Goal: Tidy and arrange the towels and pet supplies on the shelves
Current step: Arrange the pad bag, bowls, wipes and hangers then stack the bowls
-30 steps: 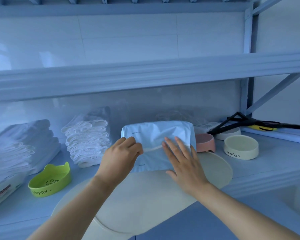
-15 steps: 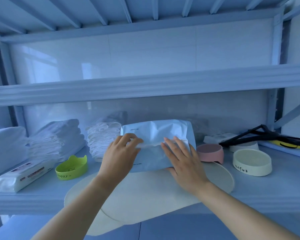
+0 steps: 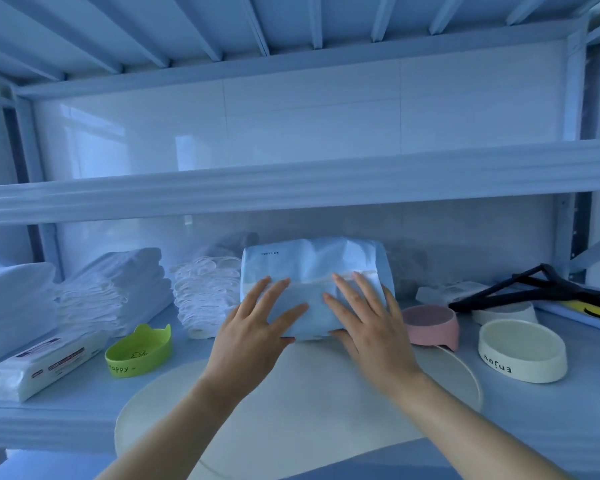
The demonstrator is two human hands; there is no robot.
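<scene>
A pale blue soft pack (image 3: 302, 261) stands on the middle shelf (image 3: 84, 410), partly on a large cream oval mat (image 3: 302, 403). My left hand (image 3: 253, 327) and my right hand (image 3: 368, 323) both press flat on the pack's front with fingers spread. Two stacks of folded white towels (image 3: 118, 289) (image 3: 205, 292) stand to the left of the pack.
A green cat-eared bowl (image 3: 139, 351) and a white wipes pack (image 3: 39, 365) lie at the front left. A pink bowl (image 3: 430, 325), a cream bowl (image 3: 522, 355), another white bowl (image 3: 506, 311) and a black hanger (image 3: 534, 289) sit on the right. An upper shelf beam (image 3: 291, 181) crosses above.
My left hand has let go of its pinch on the pack's flap and now lies flat on it. The view has tilted up, showing more of the upper shelf.
</scene>
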